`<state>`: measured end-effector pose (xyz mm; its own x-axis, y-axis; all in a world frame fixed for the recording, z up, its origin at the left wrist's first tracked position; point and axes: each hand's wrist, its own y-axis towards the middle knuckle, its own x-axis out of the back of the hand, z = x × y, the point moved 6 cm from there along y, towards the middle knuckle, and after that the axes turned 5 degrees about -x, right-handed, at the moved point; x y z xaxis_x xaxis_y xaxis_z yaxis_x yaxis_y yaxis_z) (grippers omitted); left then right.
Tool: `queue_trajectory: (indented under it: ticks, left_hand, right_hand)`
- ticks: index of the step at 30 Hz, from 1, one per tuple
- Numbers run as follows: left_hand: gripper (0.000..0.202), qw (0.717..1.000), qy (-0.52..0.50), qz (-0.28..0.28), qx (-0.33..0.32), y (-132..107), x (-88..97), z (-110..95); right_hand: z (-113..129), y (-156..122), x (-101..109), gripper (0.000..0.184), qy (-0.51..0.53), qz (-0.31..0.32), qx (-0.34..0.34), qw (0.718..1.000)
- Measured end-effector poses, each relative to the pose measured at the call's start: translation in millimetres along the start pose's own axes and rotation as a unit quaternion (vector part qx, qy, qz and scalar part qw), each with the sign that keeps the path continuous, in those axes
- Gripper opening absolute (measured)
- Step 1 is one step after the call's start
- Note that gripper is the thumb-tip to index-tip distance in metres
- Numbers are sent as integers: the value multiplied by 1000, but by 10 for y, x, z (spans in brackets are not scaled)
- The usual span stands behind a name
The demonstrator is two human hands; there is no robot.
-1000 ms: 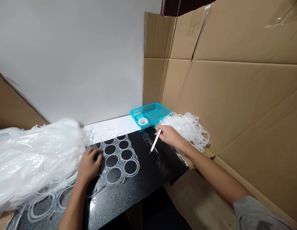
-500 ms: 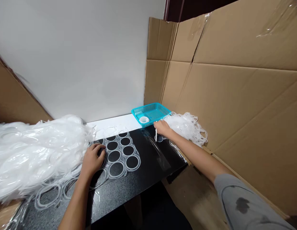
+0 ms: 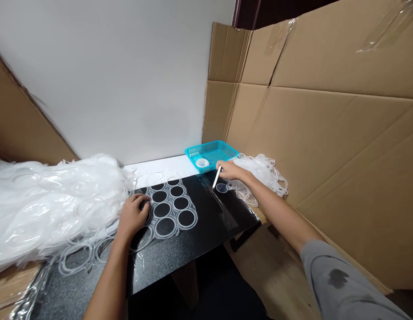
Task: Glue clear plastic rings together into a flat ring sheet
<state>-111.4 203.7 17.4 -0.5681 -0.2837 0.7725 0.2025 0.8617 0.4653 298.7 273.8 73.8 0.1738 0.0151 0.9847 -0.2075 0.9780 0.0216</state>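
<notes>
My left hand [image 3: 136,214] rests palm down on a translucent plastic sheet of rings [image 3: 163,209], its fingers slightly bent and the thumb apart. The sheet lies flat on the black tabletop [image 3: 166,258], which shows through the round holes. Farther right, my right hand [image 3: 230,170] grips a slim white stick [image 3: 216,177], slanted with its lower end toward the tabletop. Just beside that end lies a small translucent disc [image 3: 221,188]. Whether the stick's tip touches the table I cannot tell.
A big pile of white translucent ring sheets [image 3: 60,200] covers the left side. A turquoise basket [image 3: 211,151] at the back holds a white roll [image 3: 202,163]. Right of it sits a heap of white stringy rings [image 3: 261,173]. Cardboard [image 3: 326,133] walls the right side.
My right hand has tilted the white stick, and its lower end has swung left, off the small disc, which now shows more fully. The left hand stays on the sheet.
</notes>
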Motion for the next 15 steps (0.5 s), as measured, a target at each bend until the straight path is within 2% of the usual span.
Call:
queue_trajectory:
  ticks: [2, 5, 9, 12, 15]
  left_hand:
    - [35, 1000, -2, -2, 1, -1, 3, -9]
    - [35, 1000, 5, -1, 3, 9, 3, -17]
    - [36, 1000, 10, -2, 4, 27, -3, -12]
    - [35, 1000, 9, -1, 3, 34, -12, -2]
    - [35, 1000, 5, 2, 3, 32, -12, 3]
  right_hand:
    - [-108, -56, 183, 13, 99, -40, 10, 994]
    - [-251, -156, 440, 17, 312, -81, 43, 946]
    - [-218, -281, 581, 33, 461, -47, 61, 884]
    - [-63, -393, 614, 32, 520, -11, 73, 851]
    - [99, -509, 624, 29, 550, 19, 90, 830]
